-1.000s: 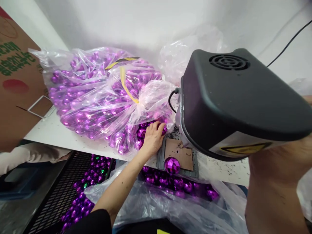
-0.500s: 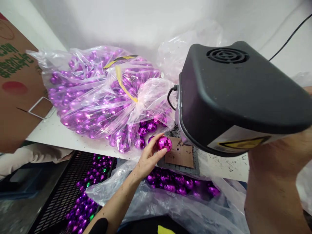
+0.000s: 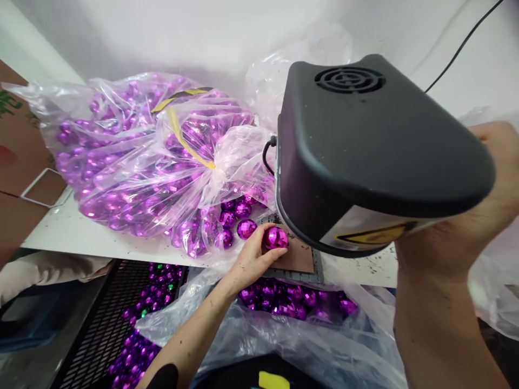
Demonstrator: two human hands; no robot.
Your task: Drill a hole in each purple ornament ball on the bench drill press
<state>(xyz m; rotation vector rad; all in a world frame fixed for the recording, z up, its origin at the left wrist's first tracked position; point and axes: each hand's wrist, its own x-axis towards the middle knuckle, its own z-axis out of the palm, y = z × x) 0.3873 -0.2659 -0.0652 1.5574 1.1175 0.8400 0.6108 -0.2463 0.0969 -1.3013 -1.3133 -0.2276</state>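
My left hand (image 3: 256, 254) is closed around a shiny purple disco-ball bauble (image 3: 275, 237), thumb and fingers at its sides. The bauble is over a brown board (image 3: 298, 257) lying on a dark metal base. Above it looms a black machine head (image 3: 377, 151) with a round vent and a yellow warning label; its underside is hidden. My right hand (image 3: 482, 189) is raised at the machine's right side, fingers curled; the machine head hides what they grip. Several loose purple baubles (image 3: 245, 228) lie left of the board.
A tied clear bag (image 3: 133, 156) full of purple baubles covers the left of the white table (image 3: 101, 240). An open plastic bag (image 3: 259, 340) with baubles is in front. Below left is a black crate (image 3: 97, 319) of baubles. A cardboard box (image 3: 24, 216) stands far left.
The view has shifted, so the machine appears further left. My left hand has brought the bauble over the board, closer to the machine head. More of my right hand shows.
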